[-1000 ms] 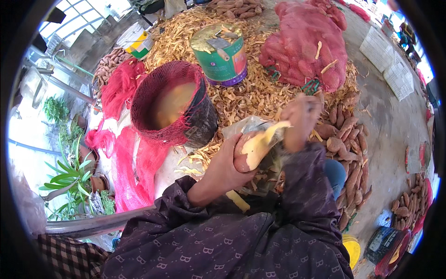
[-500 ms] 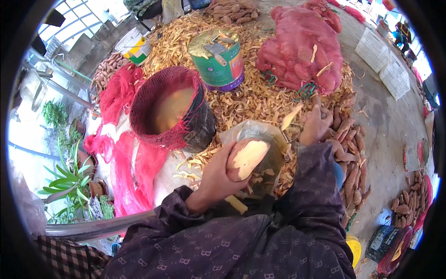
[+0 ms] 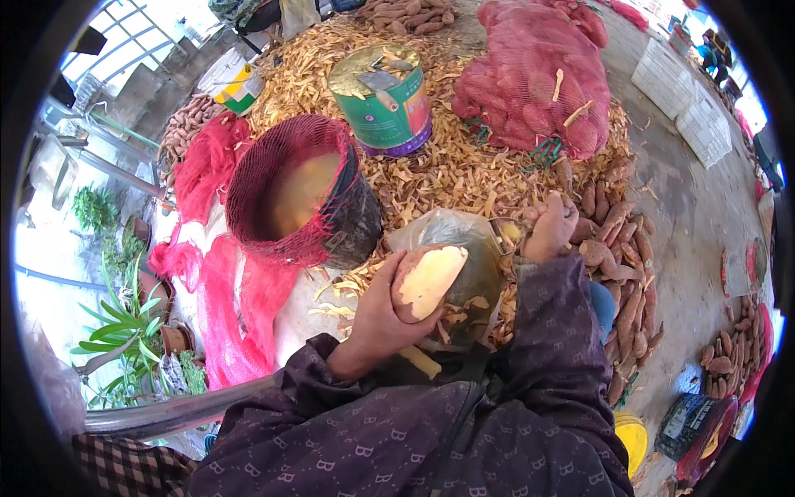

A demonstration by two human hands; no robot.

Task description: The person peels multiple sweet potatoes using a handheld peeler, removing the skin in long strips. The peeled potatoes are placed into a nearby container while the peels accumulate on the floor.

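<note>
My left hand (image 3: 383,311) is wrapped round a sweet potato (image 3: 432,282) with its pale, peeled side up; brown skin remains near the palm. To the right, my right hand (image 3: 551,229) is closed round the handle of a peeler (image 3: 502,235). The peeler's metal head points left, apart from the sweet potato, with a bit of peel by it. Below and between both hands spreads a clear plastic sheet (image 3: 464,236) with a few peel scraps on it.
A net-lined dark bucket (image 3: 356,224) holding cloudy liquid stands left. Beyond are a green tin (image 3: 377,116), peelings (image 3: 290,83) and a red mesh sack (image 3: 530,91) of sweet potatoes. Loose sweet potatoes (image 3: 629,306) lie right; white crates (image 3: 662,74) stand far right.
The long peel strip above the peeler is gone from there. My right hand has turned and moved slightly down and left. My left hand has tilted the sweet potato and drawn it slightly left.
</note>
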